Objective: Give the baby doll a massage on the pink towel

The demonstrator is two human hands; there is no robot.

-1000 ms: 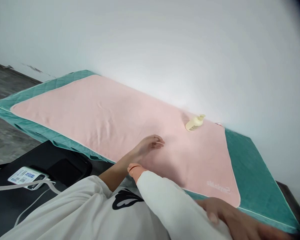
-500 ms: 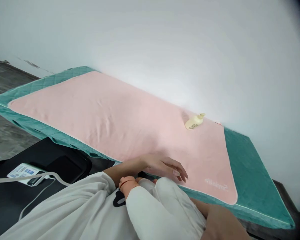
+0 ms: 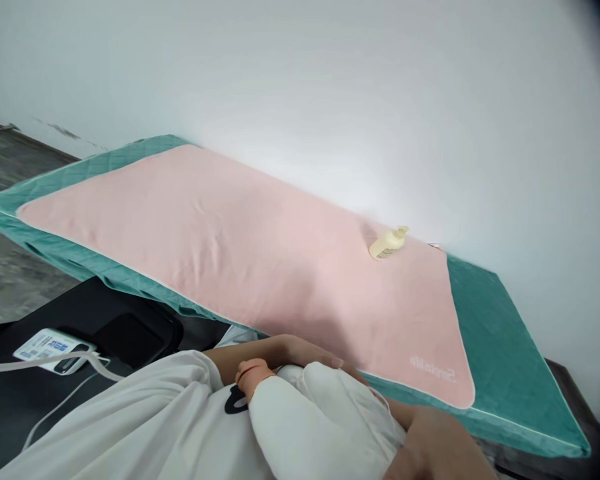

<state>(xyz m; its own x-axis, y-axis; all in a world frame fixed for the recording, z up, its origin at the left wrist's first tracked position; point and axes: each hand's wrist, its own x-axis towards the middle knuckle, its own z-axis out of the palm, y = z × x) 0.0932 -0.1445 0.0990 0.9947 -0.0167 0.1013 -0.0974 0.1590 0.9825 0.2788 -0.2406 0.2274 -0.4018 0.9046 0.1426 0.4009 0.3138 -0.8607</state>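
Observation:
A doll [image 3: 320, 420] in white clothing lies across my lap against my white shirt, one small orange-pink hand [image 3: 253, 375] showing at its left end. My left hand [image 3: 317, 353] rests along the doll's far side, its fingers curved round the white clothing and partly hidden behind it. My right arm [image 3: 443, 443] bends in from the lower right against the doll; the hand at its end is hidden. Beyond the doll a pink mat [image 3: 280, 247] is spread out. A cream pump bottle [image 3: 387, 244] stands on the mat near its far edge.
The pink mat lies on a green quilted bed [image 3: 505, 347] set against a white wall [image 3: 330, 87]. At the lower left, a white device [image 3: 50, 348] with a cable [image 3: 35, 367] sits on a black surface [image 3: 10, 407]. Grey floor [image 3: 10, 273] shows at the left.
My left hand has drawn back from over the near edge of the pink mat and now lies against the doll. The doll has shifted slightly lower.

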